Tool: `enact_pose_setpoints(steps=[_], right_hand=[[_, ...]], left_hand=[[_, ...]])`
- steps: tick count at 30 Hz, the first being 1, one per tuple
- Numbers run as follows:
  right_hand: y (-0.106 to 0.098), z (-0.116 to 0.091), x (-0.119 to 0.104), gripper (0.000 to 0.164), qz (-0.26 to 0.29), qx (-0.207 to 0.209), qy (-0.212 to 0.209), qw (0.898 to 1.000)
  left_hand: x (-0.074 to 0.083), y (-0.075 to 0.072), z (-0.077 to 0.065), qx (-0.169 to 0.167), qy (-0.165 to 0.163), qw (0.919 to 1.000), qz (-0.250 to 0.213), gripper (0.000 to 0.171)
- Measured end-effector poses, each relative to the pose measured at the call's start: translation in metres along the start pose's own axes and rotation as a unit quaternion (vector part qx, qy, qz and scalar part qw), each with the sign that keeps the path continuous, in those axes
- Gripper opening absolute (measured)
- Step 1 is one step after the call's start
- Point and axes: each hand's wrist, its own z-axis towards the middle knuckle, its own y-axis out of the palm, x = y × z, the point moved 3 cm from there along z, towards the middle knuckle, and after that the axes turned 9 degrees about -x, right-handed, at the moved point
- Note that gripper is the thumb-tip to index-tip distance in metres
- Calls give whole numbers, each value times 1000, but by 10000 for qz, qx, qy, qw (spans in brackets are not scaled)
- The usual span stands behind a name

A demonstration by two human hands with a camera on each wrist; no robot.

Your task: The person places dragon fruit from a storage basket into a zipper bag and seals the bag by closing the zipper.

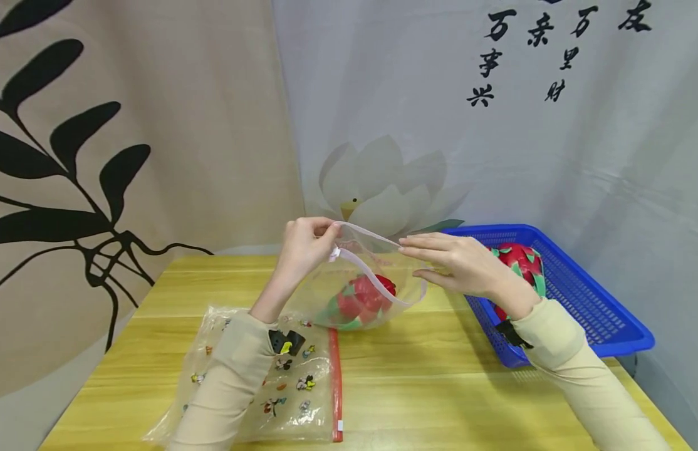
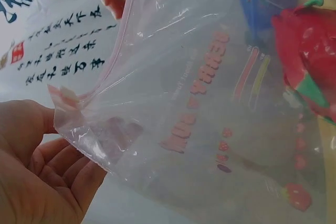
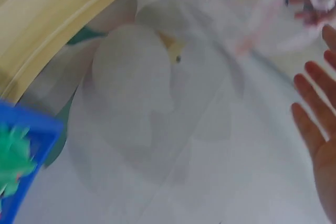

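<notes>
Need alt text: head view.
A person's left hand pinching the rim of an open clear bag, red-and-green dragon fruit inside; right hand by the rim. Printed bag at left, blue basket at right.

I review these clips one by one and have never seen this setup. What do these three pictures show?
No robot here: these are a person's two bare hands. The widest picture comes from a camera worn on the head; the other two come from cameras on the left and right wrists. The left hand pinches a corner of a clear zip bag, with a red-and-green fruit inside. The right hand, fingers straight, is at the opening's other side; whether it touches is hard to tell. On the table lies a printed bag; at the right, a blue basket holds another fruit.
</notes>
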Motion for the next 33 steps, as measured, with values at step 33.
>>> enact_pose_setpoints(steps=[33], right_hand=[[54, -194, 33, 93, 1320, -2479, 4591, 8428]], left_hand=[[-4, 12, -6, -360, 151, 9992, -94, 22]])
